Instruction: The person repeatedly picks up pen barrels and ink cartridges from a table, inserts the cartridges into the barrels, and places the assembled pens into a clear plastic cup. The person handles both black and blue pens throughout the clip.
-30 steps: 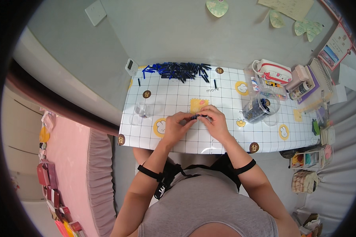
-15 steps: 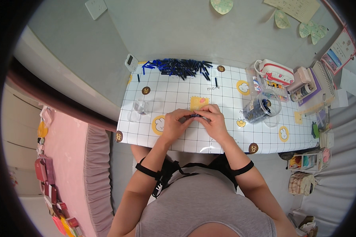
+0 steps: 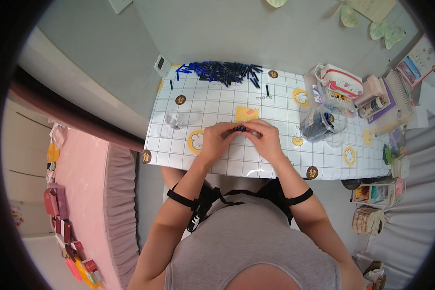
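Observation:
My left hand [image 3: 217,141] and my right hand [image 3: 267,140] meet over the near middle of the table. Between their fingertips they pinch a small bunch of short dark tubes [image 3: 240,128], which look like ink cartridges. The fingers cover most of the bunch. Against the wall at the back lies a loose pile of blue and black ink cartridges [image 3: 222,73]. One single cartridge [image 3: 268,90] stands or lies apart to its right, another [image 3: 171,84] to its left. A clear jar [image 3: 319,125] with dark cartridges in it is right of my right hand.
A small clear cup [image 3: 173,121] stands on the left of the white checked tabletop [image 3: 217,104]. At the back right are a white and red pouch [image 3: 340,81], a clear organiser and notebooks. A white timer [image 3: 162,65] leans at the back left corner. A pink bed [image 3: 82,169] is at far left.
The whole view has tilted, so table and hands sit higher in it. My right fingers have shifted a little around the bunch, which both hands still hold.

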`<state>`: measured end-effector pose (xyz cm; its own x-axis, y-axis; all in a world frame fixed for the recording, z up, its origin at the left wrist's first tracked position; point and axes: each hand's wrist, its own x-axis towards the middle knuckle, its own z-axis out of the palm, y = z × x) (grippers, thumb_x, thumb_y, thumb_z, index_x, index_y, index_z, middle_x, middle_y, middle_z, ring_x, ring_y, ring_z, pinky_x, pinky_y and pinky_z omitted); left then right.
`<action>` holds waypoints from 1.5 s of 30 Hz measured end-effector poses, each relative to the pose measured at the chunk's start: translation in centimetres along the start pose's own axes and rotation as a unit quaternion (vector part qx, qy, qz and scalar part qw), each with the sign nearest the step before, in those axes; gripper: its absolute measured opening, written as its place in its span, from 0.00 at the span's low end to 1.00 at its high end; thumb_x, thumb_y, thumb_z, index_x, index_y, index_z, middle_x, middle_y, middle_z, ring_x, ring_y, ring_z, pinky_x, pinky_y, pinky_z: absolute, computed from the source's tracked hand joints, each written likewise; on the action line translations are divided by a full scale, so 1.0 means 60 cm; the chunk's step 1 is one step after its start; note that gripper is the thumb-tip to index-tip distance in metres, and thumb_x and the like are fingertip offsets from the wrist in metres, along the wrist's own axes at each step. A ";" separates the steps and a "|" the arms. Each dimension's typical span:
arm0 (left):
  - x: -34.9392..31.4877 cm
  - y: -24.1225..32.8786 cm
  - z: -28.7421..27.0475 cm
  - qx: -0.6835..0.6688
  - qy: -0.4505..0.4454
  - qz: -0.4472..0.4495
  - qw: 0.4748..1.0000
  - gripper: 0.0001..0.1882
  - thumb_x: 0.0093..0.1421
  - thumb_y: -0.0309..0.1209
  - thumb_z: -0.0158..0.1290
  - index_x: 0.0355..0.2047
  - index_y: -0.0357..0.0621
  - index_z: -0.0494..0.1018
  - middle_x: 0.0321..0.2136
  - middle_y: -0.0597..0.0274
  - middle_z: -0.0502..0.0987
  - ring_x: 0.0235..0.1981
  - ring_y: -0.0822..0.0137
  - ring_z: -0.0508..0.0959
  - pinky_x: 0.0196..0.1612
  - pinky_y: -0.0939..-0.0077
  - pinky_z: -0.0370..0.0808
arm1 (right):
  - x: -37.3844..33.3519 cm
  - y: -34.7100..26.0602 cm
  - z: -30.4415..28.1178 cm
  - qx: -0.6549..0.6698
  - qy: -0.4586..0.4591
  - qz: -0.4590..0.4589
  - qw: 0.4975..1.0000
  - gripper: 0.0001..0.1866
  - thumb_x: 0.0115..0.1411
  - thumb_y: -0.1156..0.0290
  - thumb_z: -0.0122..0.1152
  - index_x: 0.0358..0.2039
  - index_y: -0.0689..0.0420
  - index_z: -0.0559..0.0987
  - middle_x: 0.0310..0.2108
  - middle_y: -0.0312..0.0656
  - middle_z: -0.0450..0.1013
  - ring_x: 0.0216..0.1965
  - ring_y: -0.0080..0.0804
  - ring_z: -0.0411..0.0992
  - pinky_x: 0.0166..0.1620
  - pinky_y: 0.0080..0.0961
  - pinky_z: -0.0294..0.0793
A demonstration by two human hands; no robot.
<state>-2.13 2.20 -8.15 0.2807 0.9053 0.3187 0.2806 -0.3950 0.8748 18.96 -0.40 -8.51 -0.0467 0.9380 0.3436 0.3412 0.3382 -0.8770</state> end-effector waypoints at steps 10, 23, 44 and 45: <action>0.001 0.005 -0.003 -0.012 -0.013 -0.031 0.999 0.13 0.64 0.18 0.70 0.49 0.35 0.87 0.43 0.56 0.90 0.44 0.63 0.91 0.49 0.71 0.88 | -0.007 -0.001 0.002 0.022 0.015 0.034 0.999 0.14 0.62 0.82 0.79 0.49 0.61 0.90 0.42 0.40 0.88 0.38 0.20 0.85 0.35 0.17 0.78; 0.005 0.007 -0.002 -0.011 -0.001 0.022 1.000 0.13 0.65 0.20 0.70 0.50 0.39 0.89 0.42 0.56 0.91 0.37 0.64 0.89 0.41 0.73 0.85 | -0.005 -0.013 0.002 0.018 0.017 0.066 0.998 0.13 0.63 0.81 0.78 0.49 0.62 0.89 0.42 0.44 0.88 0.43 0.32 0.89 0.44 0.25 0.89; -0.004 0.012 -0.004 -0.048 -0.021 -0.044 0.998 0.11 0.66 0.18 0.69 0.49 0.32 0.86 0.43 0.55 0.91 0.45 0.67 0.91 0.52 0.73 0.88 | -0.012 -0.006 0.008 -0.043 0.047 0.018 0.998 0.14 0.61 0.80 0.81 0.48 0.59 0.90 0.37 0.42 0.89 0.37 0.27 0.87 0.39 0.22 0.85; -0.003 0.012 -0.005 -0.053 -0.020 -0.044 0.997 0.11 0.67 0.18 0.69 0.49 0.32 0.86 0.43 0.55 0.91 0.45 0.67 0.91 0.52 0.74 0.88 | -0.012 -0.005 0.009 -0.042 0.048 0.016 0.998 0.14 0.61 0.79 0.81 0.48 0.59 0.90 0.37 0.42 0.89 0.37 0.27 0.87 0.39 0.22 0.85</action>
<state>-2.22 1.82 -7.48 0.2970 0.9280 0.2249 0.2074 -0.2926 0.9335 18.40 -1.15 -8.67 0.0541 0.9352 0.3501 0.4180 0.2972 -0.8585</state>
